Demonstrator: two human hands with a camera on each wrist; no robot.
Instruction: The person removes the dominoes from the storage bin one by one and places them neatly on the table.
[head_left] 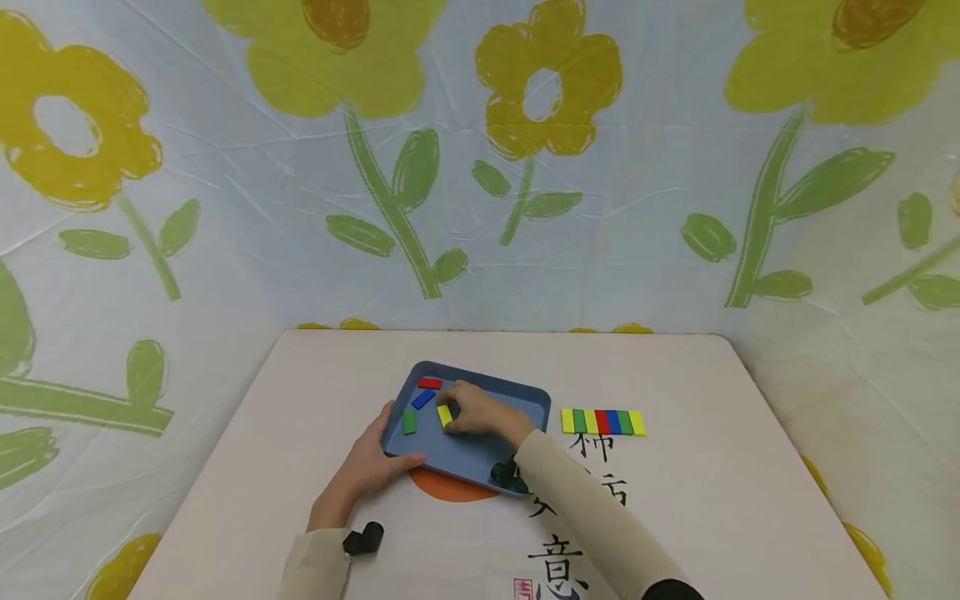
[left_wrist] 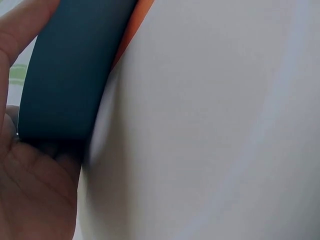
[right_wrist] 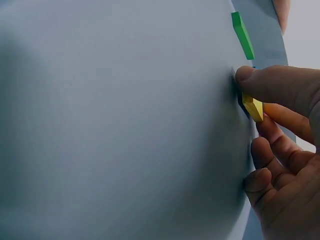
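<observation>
A blue-grey tray [head_left: 457,454] lies slightly turned on the table. My left hand [head_left: 365,467] holds its near left corner, with the thumb along the front side; in the left wrist view the fingers are partly hidden behind the tray wall [left_wrist: 65,85]. Over the tray, my right hand [head_left: 480,412] pinches a yellow block [head_left: 445,416] between thumb and fingers, also visible in the right wrist view as a yellow block [right_wrist: 254,107]. Left of that hand lie a red block [head_left: 430,383], a blue block [head_left: 423,399] and a green block [head_left: 409,421] on the tray floor.
Right of the tray, a row of several coloured blocks [head_left: 603,422] lies side by side on the table [head_left: 712,500]. Black characters and an orange disc [head_left: 450,486] are printed on the table's surface. A flower-patterned cloth [head_left: 637,250] surrounds the table behind and at the sides.
</observation>
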